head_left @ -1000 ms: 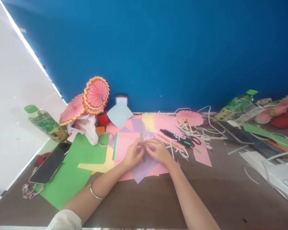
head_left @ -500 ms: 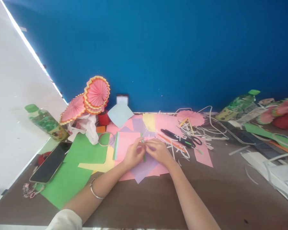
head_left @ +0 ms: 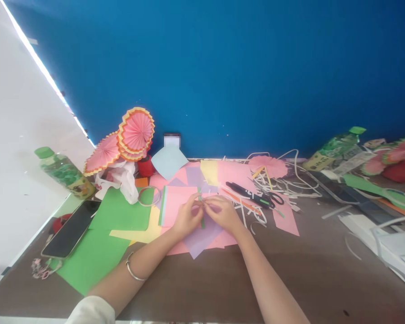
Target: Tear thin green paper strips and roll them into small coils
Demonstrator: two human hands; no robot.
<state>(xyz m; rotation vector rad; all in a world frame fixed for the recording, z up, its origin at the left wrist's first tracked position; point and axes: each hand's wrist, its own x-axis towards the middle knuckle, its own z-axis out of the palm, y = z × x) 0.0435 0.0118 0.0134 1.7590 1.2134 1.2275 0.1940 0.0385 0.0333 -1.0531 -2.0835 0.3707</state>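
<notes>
A stack of layered paper (head_left: pixel 175 198), pink on top with green and light blue edges showing, lies in the middle of the table. My left hand (head_left: pixel 187 218) rests over its right side, thumb and fingers pinched at the green edge. My right hand (head_left: pixel 224 213) meets it from the other side, its fingertips drawn together close to the left ones. Whatever small piece sits between the right fingertips is too hidden to make out. Beneath both hands spreads a purple sheet (head_left: pixel 197 246) over other pink and yellow sheets.
Black-handled scissors (head_left: pixel 276 198) and a black pen-like tool (head_left: pixel 246 194) lie right among white paper strips (head_left: pixel 261 216). Green sheets (head_left: pixel 97 252), a phone (head_left: pixel 72 229) and a bottle (head_left: pixel 65 173) stand left. Pleated paper rosettes (head_left: pixel 137 132) are behind; a power strip (head_left: pixel 374 238) is far right.
Almost nothing differs. Both hands stay at the paper's right edge, with only a very slight shift of the fingers.
</notes>
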